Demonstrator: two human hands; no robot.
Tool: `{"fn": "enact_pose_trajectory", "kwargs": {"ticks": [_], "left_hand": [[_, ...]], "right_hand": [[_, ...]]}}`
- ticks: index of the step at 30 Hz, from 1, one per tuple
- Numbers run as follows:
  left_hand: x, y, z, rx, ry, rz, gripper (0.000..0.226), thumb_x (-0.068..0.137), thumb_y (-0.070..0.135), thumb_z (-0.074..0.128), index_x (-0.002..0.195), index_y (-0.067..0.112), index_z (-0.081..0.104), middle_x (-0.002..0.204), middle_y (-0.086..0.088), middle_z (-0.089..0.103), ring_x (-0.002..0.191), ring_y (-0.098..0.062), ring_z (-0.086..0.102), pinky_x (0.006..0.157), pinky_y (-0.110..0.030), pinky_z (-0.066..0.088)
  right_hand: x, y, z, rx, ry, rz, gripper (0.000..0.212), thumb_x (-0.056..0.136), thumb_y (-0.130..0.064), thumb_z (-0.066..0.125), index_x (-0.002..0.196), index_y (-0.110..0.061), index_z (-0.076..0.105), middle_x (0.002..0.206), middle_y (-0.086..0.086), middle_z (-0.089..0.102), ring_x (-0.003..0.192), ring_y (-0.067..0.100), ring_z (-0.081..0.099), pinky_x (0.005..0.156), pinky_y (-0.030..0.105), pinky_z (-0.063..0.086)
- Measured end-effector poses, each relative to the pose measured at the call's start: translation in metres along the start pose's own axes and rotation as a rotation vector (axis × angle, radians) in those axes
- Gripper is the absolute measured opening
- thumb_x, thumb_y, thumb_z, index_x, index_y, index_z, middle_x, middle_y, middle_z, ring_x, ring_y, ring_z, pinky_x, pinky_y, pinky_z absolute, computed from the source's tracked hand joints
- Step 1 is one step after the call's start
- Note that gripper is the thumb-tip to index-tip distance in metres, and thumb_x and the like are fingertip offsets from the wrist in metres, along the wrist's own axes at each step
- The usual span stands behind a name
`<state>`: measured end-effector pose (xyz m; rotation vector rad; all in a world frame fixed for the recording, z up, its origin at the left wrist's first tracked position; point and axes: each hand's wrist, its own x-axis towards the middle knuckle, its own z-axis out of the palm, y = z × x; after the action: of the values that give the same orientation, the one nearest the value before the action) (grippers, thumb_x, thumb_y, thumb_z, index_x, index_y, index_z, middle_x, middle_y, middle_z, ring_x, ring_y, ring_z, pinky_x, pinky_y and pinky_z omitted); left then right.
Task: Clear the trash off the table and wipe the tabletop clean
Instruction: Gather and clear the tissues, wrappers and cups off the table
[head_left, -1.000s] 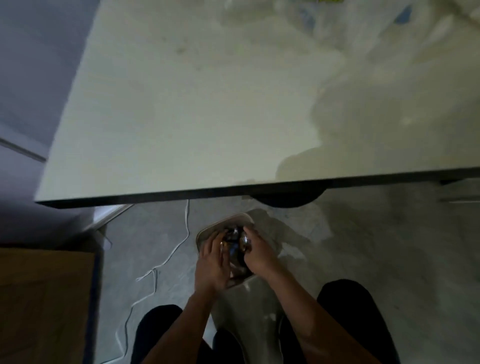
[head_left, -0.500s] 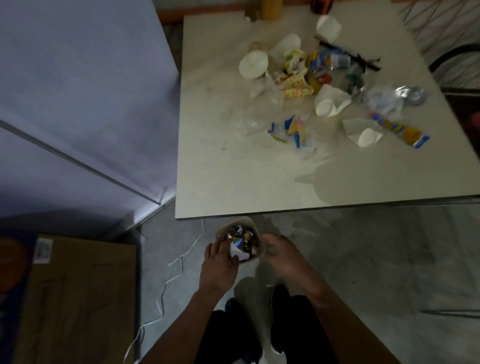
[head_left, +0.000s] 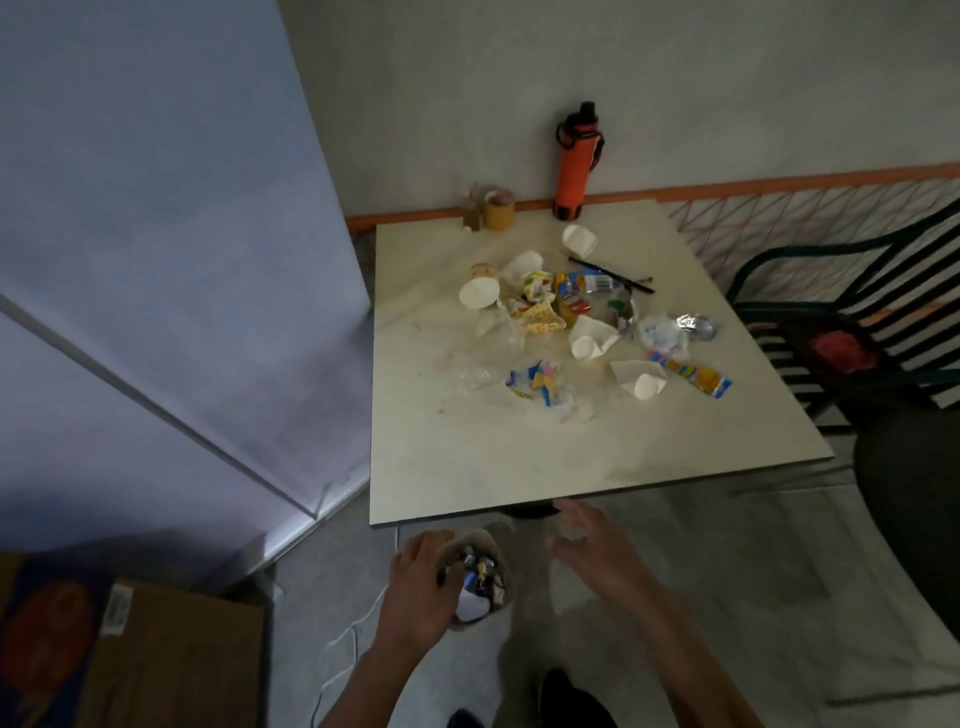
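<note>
My left hand (head_left: 423, 587) grips a paper cup (head_left: 480, 579) stuffed with crumpled wrappers, held just below the near edge of the cream table (head_left: 467, 467). My right hand (head_left: 592, 548) hovers to the right of the cup with fingers spread and holds nothing. On the tabletop lies a heap of trash: several white paper cups (head_left: 479, 292), coloured snack wrappers (head_left: 540, 382), a long yellow and blue wrapper (head_left: 693, 375), crumpled foil (head_left: 693, 325) and clear plastic (head_left: 480, 371).
An orange bottle (head_left: 574, 166) and a brown tape roll (head_left: 498, 208) stand at the table's far edge by the wall. A dark slatted chair (head_left: 831, 332) sits right of the table. A cardboard box (head_left: 171, 660) lies on the floor at lower left.
My view has risen from the floor to the whole table. My right hand has left the cup and opened to its right; my left hand still holds the cup.
</note>
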<state>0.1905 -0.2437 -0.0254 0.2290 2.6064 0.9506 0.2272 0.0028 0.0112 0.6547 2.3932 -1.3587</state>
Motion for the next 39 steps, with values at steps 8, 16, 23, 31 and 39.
{"fn": "enact_pose_trajectory", "kwargs": {"ticks": [8,16,23,31,39], "left_hand": [[0.017,0.039,-0.005,-0.049,0.005,0.024,0.044,0.093,0.025,0.066,0.135,0.030,0.055,0.137,0.003,0.051,0.128,-0.021,0.049,0.109,-0.036,0.041],[0.076,0.083,0.013,-0.025,0.034,-0.049,0.046,0.095,0.027,0.065,0.137,0.035,0.051,0.143,0.003,0.045,0.126,-0.026,0.050,0.105,-0.038,0.044],[0.121,0.136,0.029,-0.043,0.109,-0.116,0.058,0.094,0.025,0.069,0.146,0.031,0.043,0.146,-0.001,0.041,0.131,-0.024,0.051,0.103,-0.033,0.044],[0.160,0.178,0.049,0.028,0.089,-0.114,0.087,0.087,0.041,0.074,0.155,0.044,0.021,0.164,0.006,0.015,0.144,-0.027,0.034,0.109,-0.045,0.044],[0.232,0.200,0.055,0.345,-0.054,-0.016,0.113,0.075,0.053,0.081,0.159,0.039,0.007,0.169,0.005,-0.006,0.154,-0.038,0.005,0.113,-0.057,0.039]], "right_hand": [[0.006,-0.008,-0.037,0.048,0.137,0.000,0.059,0.091,-0.030,0.068,0.143,-0.033,0.043,0.139,0.006,0.042,0.120,0.025,0.055,0.092,0.031,0.047],[0.078,-0.013,-0.086,0.048,0.169,-0.050,0.076,0.082,-0.042,0.075,0.147,-0.035,0.037,0.144,0.002,0.033,0.131,0.028,0.042,0.106,0.043,0.042],[0.144,-0.021,-0.127,-0.046,-0.032,-0.110,0.082,0.083,-0.041,0.074,0.151,-0.035,0.029,0.148,0.005,0.028,0.135,0.033,0.039,0.109,0.041,0.039],[0.187,-0.009,-0.155,-0.062,-0.116,-0.118,0.081,0.086,-0.031,0.072,0.153,-0.030,0.026,0.151,0.008,0.027,0.137,0.030,0.040,0.108,0.038,0.038],[0.218,0.000,-0.180,-0.043,-0.120,-0.066,0.077,0.087,-0.028,0.073,0.151,-0.026,0.030,0.146,0.012,0.039,0.135,0.028,0.042,0.109,0.039,0.038]]}}
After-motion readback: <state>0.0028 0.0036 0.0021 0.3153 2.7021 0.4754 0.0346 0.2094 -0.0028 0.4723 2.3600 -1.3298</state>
